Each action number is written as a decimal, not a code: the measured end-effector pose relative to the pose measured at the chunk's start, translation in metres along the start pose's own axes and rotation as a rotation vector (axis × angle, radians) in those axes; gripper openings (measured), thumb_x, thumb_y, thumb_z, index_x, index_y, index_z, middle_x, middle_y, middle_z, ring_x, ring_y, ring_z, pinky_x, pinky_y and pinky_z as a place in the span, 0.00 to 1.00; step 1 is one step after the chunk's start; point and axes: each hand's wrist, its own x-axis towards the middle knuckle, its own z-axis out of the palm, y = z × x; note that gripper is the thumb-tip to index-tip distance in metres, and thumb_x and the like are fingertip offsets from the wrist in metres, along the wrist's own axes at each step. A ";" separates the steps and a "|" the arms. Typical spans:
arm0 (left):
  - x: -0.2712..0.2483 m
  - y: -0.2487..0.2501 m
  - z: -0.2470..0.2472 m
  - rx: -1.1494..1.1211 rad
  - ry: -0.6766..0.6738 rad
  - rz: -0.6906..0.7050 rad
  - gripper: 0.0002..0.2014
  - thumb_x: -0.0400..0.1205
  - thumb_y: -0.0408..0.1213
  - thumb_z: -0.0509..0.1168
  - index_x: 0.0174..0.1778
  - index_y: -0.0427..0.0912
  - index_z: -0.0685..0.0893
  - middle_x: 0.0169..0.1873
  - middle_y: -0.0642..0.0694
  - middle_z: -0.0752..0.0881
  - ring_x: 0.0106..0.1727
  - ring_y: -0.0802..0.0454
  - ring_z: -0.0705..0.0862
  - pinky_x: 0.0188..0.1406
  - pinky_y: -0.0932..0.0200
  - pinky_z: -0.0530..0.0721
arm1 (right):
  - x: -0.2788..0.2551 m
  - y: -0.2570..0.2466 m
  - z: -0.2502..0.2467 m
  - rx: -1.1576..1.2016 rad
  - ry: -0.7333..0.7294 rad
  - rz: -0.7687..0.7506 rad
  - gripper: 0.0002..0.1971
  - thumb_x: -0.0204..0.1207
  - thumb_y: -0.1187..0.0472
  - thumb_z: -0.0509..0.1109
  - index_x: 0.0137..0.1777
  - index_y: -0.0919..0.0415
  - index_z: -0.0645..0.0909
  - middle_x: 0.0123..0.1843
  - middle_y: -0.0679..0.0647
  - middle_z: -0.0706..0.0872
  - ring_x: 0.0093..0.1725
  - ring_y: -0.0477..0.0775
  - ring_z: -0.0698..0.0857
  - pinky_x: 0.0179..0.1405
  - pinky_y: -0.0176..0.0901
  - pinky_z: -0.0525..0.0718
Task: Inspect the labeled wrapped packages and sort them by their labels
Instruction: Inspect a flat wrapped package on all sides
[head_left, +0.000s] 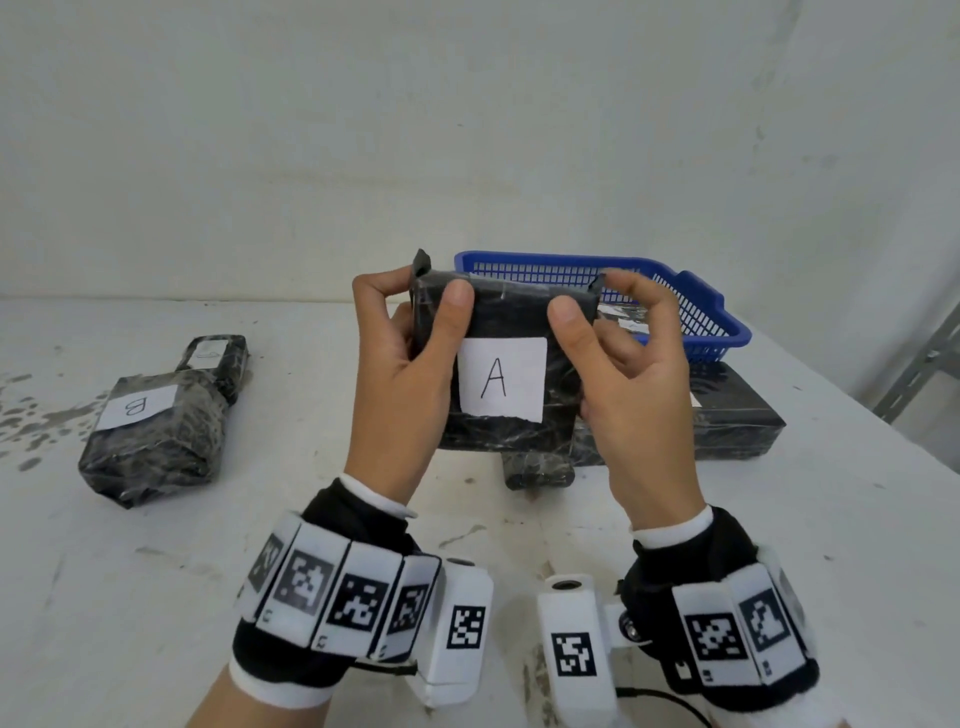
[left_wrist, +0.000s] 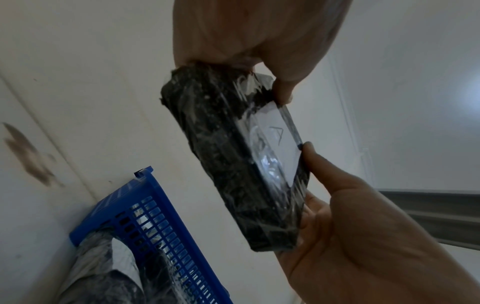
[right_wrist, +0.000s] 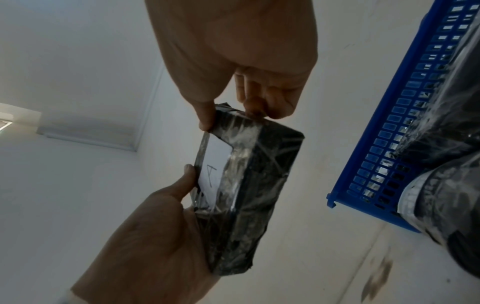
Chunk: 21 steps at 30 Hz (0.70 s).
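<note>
Now the left hand (head_left: 402, 364) and right hand (head_left: 631, 374) both grip the A-labeled package (head_left: 506, 436) upright.

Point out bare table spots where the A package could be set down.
Bare table lies between the B package and the left hand holding the A package. More bare room lies near the front left edge. Crowded: the right side, where black packages lie in front of the blue basket, which already holds wrapped items.
</note>
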 end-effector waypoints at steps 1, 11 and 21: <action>0.000 0.000 0.000 0.003 0.001 0.008 0.14 0.76 0.50 0.63 0.53 0.53 0.68 0.42 0.50 0.89 0.40 0.58 0.90 0.36 0.60 0.87 | 0.000 0.000 0.001 0.010 -0.001 0.008 0.28 0.71 0.49 0.76 0.71 0.49 0.73 0.46 0.56 0.94 0.52 0.57 0.93 0.60 0.60 0.88; -0.002 -0.001 0.002 0.108 -0.035 0.051 0.22 0.72 0.48 0.67 0.58 0.48 0.67 0.51 0.51 0.86 0.45 0.68 0.87 0.41 0.71 0.83 | 0.000 -0.002 -0.003 -0.171 -0.045 -0.076 0.21 0.75 0.53 0.76 0.68 0.47 0.80 0.58 0.46 0.91 0.47 0.67 0.89 0.44 0.51 0.92; 0.004 0.001 -0.008 0.102 -0.126 -0.002 0.15 0.87 0.40 0.60 0.69 0.54 0.70 0.54 0.72 0.82 0.55 0.74 0.83 0.52 0.70 0.82 | 0.002 0.000 -0.005 -0.039 -0.138 -0.040 0.14 0.83 0.57 0.68 0.67 0.57 0.81 0.59 0.50 0.90 0.51 0.45 0.91 0.51 0.51 0.92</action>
